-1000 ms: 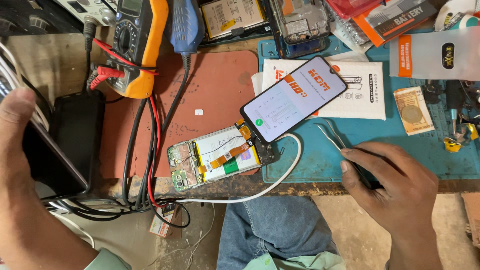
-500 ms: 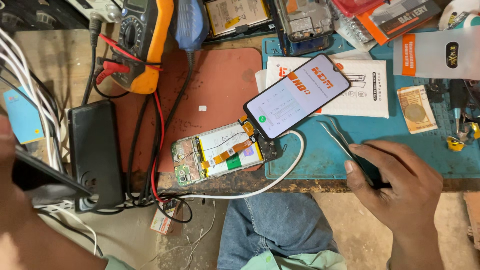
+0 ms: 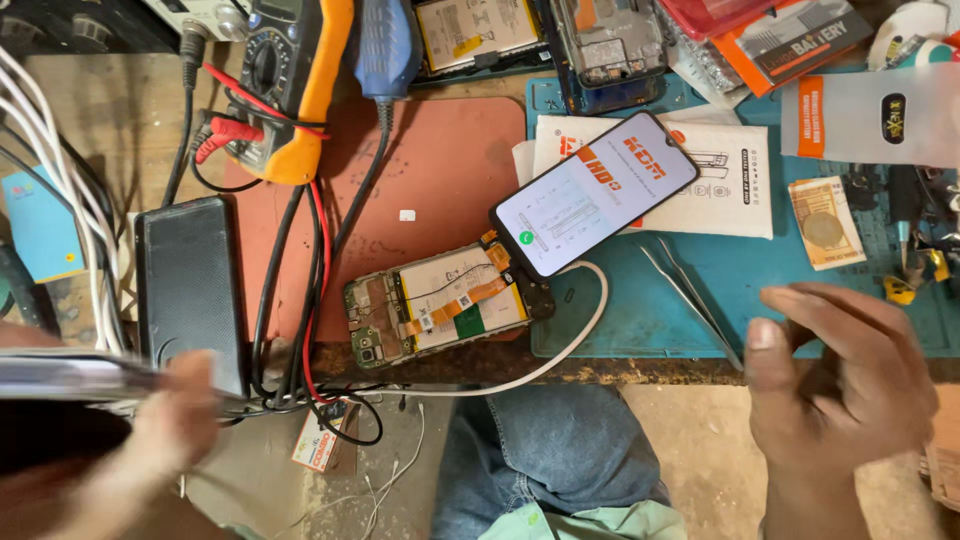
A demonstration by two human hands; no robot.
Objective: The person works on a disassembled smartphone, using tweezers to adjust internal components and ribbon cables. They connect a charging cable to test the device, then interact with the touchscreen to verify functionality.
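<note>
My left hand (image 3: pixel 165 425) is blurred at the lower left and grips a thin flat device (image 3: pixel 70 375) seen edge-on, just in front of a black slab-shaped device (image 3: pixel 190 290) lying on the bench. My right hand (image 3: pixel 850 385) hovers at the lower right with loosely curled fingers and nothing in it. Its thumb is close to the rear end of metal tweezers (image 3: pixel 695 295) lying on the blue mat (image 3: pixel 640 325). An opened phone body (image 3: pixel 440 305) shows its battery and boards. Its lit screen (image 3: pixel 595 190) lies tilted beside it, joined by an orange flex.
A yellow multimeter (image 3: pixel 290 80) with red and black leads stands at the back left, on the edge of a red mat (image 3: pixel 430 180). A white cable (image 3: pixel 585 335) loops from the phone. White packets (image 3: pixel 725 180), phone parts and small tools crowd the back and right.
My right hand has let go of the tweezers and pulled back to the right. My left hand set the black slab on the bench and now holds a thin flat device lower down.
</note>
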